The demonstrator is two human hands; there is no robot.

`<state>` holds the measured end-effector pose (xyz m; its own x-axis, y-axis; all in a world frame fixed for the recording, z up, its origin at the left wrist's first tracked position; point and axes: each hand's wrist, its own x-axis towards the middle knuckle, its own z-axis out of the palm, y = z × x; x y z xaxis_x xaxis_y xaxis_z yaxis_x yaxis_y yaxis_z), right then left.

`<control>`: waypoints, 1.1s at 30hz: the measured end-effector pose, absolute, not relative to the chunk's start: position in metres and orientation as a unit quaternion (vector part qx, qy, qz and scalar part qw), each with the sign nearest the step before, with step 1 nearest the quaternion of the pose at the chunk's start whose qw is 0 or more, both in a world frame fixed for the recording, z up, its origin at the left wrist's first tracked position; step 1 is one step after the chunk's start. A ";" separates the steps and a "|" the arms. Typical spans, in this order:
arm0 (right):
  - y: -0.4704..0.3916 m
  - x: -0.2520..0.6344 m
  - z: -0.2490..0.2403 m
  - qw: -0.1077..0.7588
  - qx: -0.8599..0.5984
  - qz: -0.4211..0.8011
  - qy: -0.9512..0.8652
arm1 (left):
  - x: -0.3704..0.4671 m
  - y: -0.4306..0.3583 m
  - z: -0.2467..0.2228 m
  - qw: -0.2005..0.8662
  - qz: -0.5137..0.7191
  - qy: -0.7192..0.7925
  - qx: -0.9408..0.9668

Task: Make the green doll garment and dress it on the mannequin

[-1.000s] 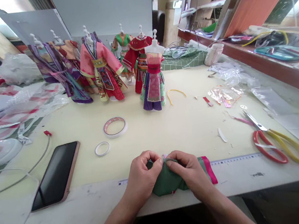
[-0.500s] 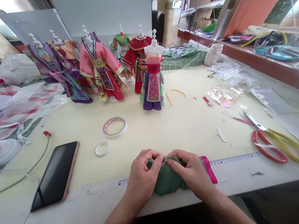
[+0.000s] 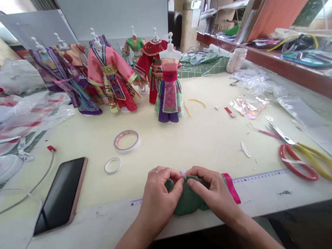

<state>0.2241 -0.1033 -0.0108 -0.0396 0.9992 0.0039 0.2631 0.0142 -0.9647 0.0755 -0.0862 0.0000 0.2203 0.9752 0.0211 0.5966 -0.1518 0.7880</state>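
Cloth point(image 3: 184, 207), green with a pink end: at the middle of the near edge of the tabletop point(image 3: 169, 150), over part of a ruler point(image 3: 258, 176).
Left hand point(image 3: 161, 189): thumb and fingers pinched on the cloth's upper edge, ring on one finger.
Right hand point(image 3: 213, 189): pinched on the same edge, just beside the left; a small pale piece point(image 3: 182, 174) shows between the two.
Jar point(image 3: 236, 60), whitish: far right corner; contents cannot be made out.
Clear bag point(image 3: 242, 102): toward the right edge; a pink scrap point(image 3: 252, 115) lies at it, in or under, cannot tell which.
Plastic bag point(image 3: 17, 76), bulky, cloudy: far left corner; contents unclear.
Scissors point(image 3: 290, 141), red and yellow handles, blades parted: near right corner.
Phone point(image 3: 61, 195), dark screen: near left corner.
Two tape rolls point(image 3: 128, 149): left of centre, apart.
Dressed doll forms point(image 3: 112, 74), upright: along the far edge.
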 end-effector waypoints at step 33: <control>-0.099 0.221 -0.015 0.431 -0.589 0.383 -0.567 | 0.084 -0.088 -0.003 0.407 0.304 0.524 0.684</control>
